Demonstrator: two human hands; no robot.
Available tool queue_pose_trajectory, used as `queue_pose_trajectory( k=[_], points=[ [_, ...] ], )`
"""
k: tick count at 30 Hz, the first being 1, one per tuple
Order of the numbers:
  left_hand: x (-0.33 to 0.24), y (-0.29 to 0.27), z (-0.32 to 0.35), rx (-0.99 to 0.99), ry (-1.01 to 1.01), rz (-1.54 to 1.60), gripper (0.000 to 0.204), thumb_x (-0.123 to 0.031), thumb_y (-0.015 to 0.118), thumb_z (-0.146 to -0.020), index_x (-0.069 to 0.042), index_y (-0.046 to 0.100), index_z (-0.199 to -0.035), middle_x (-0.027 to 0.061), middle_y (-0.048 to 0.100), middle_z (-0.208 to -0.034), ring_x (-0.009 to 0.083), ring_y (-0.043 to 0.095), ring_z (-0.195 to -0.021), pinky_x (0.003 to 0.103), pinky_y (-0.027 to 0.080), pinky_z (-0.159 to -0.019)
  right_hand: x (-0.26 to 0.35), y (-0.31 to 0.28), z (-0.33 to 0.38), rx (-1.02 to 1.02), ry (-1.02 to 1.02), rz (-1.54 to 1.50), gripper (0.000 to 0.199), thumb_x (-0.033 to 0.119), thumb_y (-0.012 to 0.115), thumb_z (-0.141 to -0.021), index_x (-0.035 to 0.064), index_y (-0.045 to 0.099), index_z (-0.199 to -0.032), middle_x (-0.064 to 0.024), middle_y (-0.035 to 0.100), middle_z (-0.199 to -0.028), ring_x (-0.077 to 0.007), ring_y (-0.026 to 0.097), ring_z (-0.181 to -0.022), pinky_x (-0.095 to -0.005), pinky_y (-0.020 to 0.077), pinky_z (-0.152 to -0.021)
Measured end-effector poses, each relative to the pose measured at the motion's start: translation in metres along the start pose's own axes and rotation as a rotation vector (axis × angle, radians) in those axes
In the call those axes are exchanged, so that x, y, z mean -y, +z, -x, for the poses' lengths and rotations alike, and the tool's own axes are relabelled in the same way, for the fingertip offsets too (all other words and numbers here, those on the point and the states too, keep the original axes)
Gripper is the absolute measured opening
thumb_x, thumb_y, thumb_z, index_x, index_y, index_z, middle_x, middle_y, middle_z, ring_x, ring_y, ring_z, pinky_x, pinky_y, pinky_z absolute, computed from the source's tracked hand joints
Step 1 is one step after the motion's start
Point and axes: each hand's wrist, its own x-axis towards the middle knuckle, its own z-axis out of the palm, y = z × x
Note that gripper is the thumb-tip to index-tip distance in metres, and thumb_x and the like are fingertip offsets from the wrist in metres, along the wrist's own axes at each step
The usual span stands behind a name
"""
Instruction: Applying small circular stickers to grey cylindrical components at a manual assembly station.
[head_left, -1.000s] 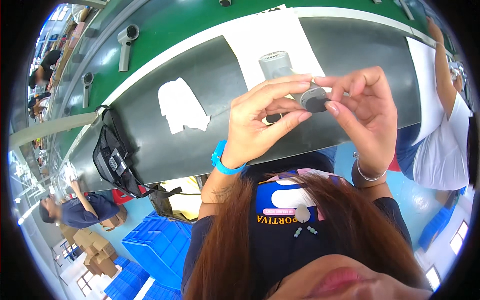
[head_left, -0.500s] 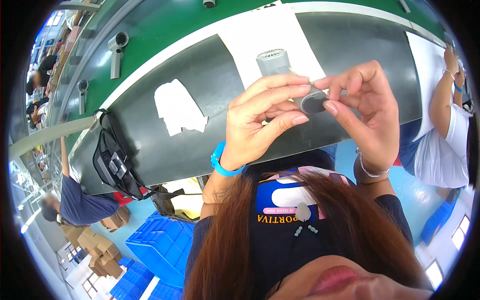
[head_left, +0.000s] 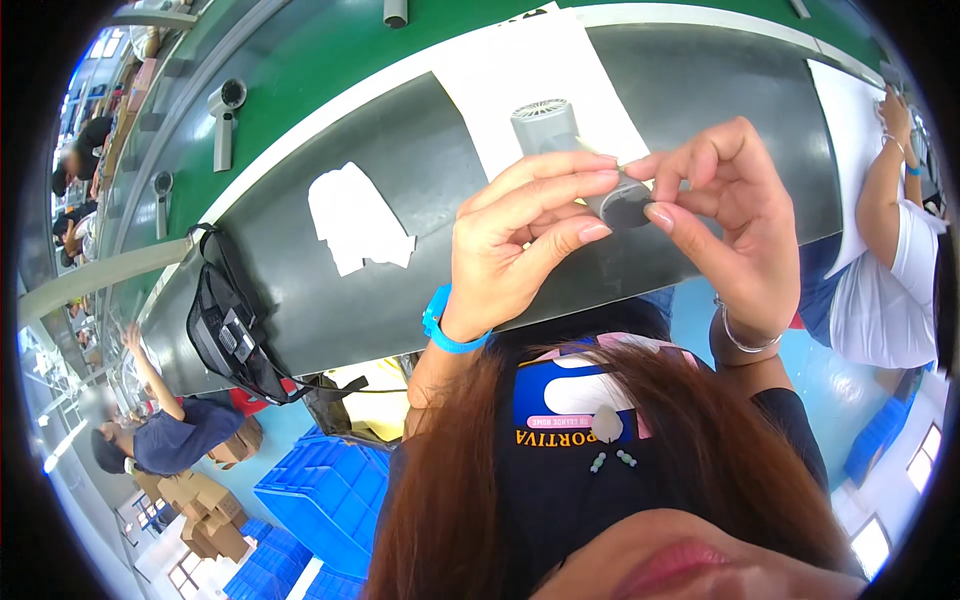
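My left hand [head_left: 520, 220], with a blue watch band at its wrist, curls its fingers and thumb around the handle of a grey hair-dryer-shaped device [head_left: 545, 125]. The round dark end of that handle [head_left: 628, 207] faces me. My right hand [head_left: 735, 215] pinches at the rim of this end with thumb and fingers. The vented head of the device lies over a white sheet [head_left: 480, 90] on the dark table. Fingers cover the part between head and handle, so their join is hidden. A thin pale-yellow edge shows just above my left fingertips.
To the left, a white cut piece [head_left: 355, 220] lies on the dark table [head_left: 420, 130]. A black bag [head_left: 225, 325] sits by the table's left end. Similar grey devices [head_left: 225, 120] lie on the green belt [head_left: 300, 70]. Blue crates [head_left: 325, 490] stand below left; co-workers are at both sides.
Both hands stay almost in place; the handle's dark end has turned slightly. On the green belt the grey devices have shifted a little left. At left, a co-worker's arm and head have moved.
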Motion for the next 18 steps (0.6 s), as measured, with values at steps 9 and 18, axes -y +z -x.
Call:
queue_pose_trajectory(
  k=[9,18],
  points=[
    [0.0007,0.0015,-0.0031,-0.001,-0.003,0.007,0.029,0.005,0.064,-0.081,0.005,0.063,-0.11,0.0189,0.057,-0.117,0.0184,0.063,-0.093,0.027,0.055,-0.076,-0.0002,-0.0029,-0.0018,0.005,0.025,-0.002,0.029,-0.013,0.058,-0.078,0.0051,0.04,-0.091,-0.007,0.053,-0.085,-0.0208,0.058,-0.103,-0.0262,0.0488,-0.081],
    [-0.0018,0.0018,0.0005,0.008,0.006,0.026,0.029,0.007,0.063,-0.08,0.006,0.062,-0.109,0.0203,0.056,-0.118,0.0205,0.062,-0.096,0.028,0.055,-0.078,0.0047,-0.0011,0.0007,0.021,0.025,0.028,0.028,-0.012,0.058,-0.078,0.005,0.04,-0.092,-0.0067,0.054,-0.085,-0.0194,0.058,-0.101,-0.0263,0.0485,-0.082]
  ],
)
